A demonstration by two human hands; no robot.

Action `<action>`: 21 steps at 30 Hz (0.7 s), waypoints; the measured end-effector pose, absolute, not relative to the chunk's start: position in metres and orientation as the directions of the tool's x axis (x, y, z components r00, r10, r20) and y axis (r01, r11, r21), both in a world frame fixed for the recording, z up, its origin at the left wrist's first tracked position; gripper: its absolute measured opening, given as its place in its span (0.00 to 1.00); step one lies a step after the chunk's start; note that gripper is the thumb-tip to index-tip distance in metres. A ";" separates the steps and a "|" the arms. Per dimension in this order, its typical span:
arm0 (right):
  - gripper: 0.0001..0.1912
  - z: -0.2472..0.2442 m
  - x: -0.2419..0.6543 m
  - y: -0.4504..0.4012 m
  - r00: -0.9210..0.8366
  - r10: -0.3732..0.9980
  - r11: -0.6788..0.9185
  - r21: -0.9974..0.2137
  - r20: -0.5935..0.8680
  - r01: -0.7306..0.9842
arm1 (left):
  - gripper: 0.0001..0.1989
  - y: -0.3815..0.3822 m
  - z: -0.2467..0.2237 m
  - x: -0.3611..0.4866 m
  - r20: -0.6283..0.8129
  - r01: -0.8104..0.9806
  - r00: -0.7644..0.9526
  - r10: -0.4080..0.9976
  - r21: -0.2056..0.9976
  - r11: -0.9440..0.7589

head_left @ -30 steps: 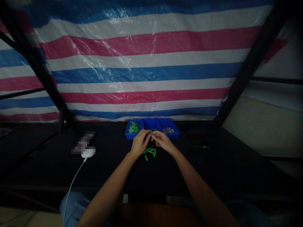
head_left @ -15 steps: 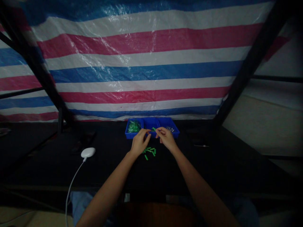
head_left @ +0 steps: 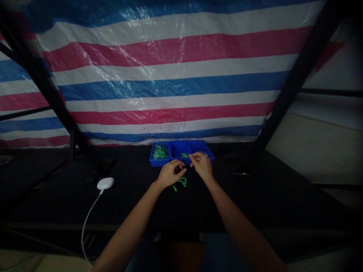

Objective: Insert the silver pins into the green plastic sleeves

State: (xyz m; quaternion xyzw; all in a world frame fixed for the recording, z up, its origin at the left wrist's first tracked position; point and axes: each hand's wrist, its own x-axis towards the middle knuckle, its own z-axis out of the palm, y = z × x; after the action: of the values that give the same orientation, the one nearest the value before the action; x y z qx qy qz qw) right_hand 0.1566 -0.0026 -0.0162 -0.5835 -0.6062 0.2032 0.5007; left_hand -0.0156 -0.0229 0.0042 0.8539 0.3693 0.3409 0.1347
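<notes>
Green pieces (head_left: 175,188) lie loose on the surface (head_left: 241,206), more in the middle compartment of the blue tray (head_left: 159,163). The left hand (head_left: 169,174) has parted fingers, nothing visibly held; the right hand (head_left: 203,166) bunches its fingers, contents unclear. Pieces this small favour a light fingertip pinch.

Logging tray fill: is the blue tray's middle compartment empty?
Not empty: green pieces lie in the middle compartment, near the right hand.
</notes>
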 end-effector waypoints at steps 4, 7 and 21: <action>0.20 -0.016 0.156 -0.003 0.170 0.908 0.247 -0.817 0.383 0.521 | 0.09 -0.024 0.005 -0.016 0.426 0.547 0.540 0.726 0.478 -0.687; 0.21 -0.017 0.156 -0.003 0.165 0.905 0.261 -0.817 0.393 0.514 | 0.09 -0.023 0.004 -0.017 0.392 0.536 0.588 0.708 0.466 -0.704; 0.23 -0.017 0.153 -0.006 0.141 0.910 0.289 -0.841 0.390 0.458 | 0.10 -0.021 -0.001 -0.017 0.298 0.479 0.703 0.646 0.474 -0.739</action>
State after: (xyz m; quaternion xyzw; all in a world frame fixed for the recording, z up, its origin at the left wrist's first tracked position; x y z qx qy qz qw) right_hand 0.1532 -0.0056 -0.0171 -0.5540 -0.6173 0.2203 0.5133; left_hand -0.0174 -0.0211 -0.0012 0.9042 0.3109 0.2279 0.1837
